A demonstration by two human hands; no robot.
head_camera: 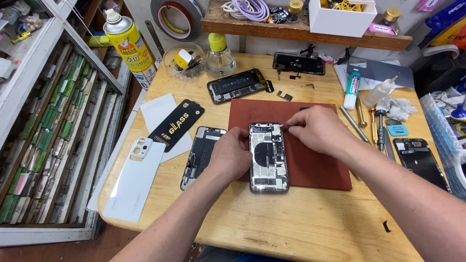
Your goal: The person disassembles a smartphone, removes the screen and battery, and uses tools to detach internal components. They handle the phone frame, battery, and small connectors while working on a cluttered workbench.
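While the left hand (232, 154) clamps the edge of the opened phone (268, 156) to steady it on the red mat (310, 160) on the tabletop (291, 218), the right hand (318, 128) pinches a thin tool (283, 126) at its top corner for fine access.
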